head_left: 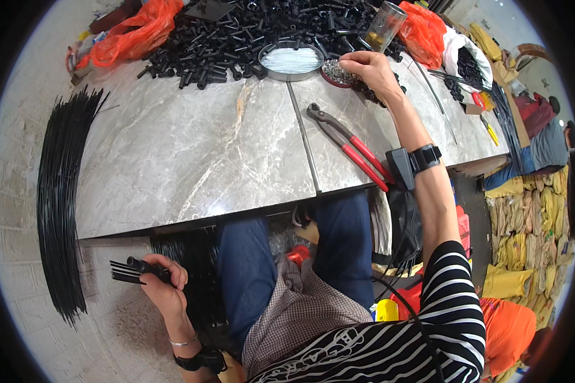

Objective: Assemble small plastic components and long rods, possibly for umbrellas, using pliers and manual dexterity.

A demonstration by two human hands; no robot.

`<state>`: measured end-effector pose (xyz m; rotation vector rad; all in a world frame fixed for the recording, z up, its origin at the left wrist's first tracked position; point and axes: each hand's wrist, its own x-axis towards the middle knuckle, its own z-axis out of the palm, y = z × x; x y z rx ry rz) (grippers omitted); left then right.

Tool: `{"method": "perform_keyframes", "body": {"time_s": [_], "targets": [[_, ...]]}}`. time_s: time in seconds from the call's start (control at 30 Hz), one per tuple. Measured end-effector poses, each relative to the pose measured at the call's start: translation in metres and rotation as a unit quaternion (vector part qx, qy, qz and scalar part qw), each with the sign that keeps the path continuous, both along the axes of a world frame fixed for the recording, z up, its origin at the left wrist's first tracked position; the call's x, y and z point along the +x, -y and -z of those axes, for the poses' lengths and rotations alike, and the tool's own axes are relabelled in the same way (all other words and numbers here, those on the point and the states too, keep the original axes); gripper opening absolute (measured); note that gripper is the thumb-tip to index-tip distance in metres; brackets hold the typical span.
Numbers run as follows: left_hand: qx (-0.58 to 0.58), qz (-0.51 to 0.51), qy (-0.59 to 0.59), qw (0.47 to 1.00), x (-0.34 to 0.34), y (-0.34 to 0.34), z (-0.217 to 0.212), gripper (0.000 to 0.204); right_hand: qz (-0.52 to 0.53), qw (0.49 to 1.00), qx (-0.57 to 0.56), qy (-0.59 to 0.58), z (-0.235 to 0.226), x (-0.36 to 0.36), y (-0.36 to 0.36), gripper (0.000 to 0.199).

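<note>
Low at the left, beside the table's front edge, my left hand point(164, 281) is closed around a black tubular plastic piece point(140, 263) with several thin black rods point(126, 273) sticking out past the fingers. Across the table, my right hand point(369, 69) has its fingertips pinched together over a small red-rimmed dish point(340, 84). Small shiny metal bits point(334, 69) fill that dish. Whatever the pinch holds is too small to make out. Left of it stands a round metal tin point(291, 75) of thin white sticks point(292, 59).
Red-handled cutters point(358, 152) lie on the grey marbled table point(153, 153). A heap of black plastic fittings point(236, 38) covers the back, near a clear jar point(386, 27) and orange bags point(140, 32). Long black rods point(62, 204) hang at the left edge. Other people point(546, 140) are at the right.
</note>
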<state>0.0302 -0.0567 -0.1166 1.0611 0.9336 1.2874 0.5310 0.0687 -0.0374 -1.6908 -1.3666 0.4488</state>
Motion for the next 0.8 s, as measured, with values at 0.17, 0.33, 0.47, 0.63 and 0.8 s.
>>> {"method": "perform_keyframes", "body": {"time_s": [0.17, 0.33, 0.47, 0.63, 0.8], "targets": [[0.006, -0.017, 0.011, 1.000, -0.002, 0.007, -0.001, 0.057, -0.056, 0.977, 0.017, -0.207, -0.004, -0.014, 0.027, 0.019], [0.025, -0.006, 0.008, 1.000, -0.005, 0.014, -0.004, 0.056, -0.154, 0.915, 0.022, -0.372, -0.012, -0.050, 0.063, 0.013], [0.024, 0.005, 0.016, 1.000, -0.008, 0.023, -0.009, 0.056, -0.183, 0.898, -0.021, -0.399, -0.009, -0.073, 0.069, 0.012], [-0.002, 0.004, 0.026, 1.000, -0.012, 0.033, -0.012, 0.058, -0.167, 0.981, -0.061, -0.080, -0.010, -0.129, 0.070, 0.011], [0.038, 0.000, 0.009, 0.999, -0.022, 0.041, -0.011, 0.058, -0.314, 0.872, 0.092, 0.364, 0.006, -0.156, 0.044, 0.010]]}}
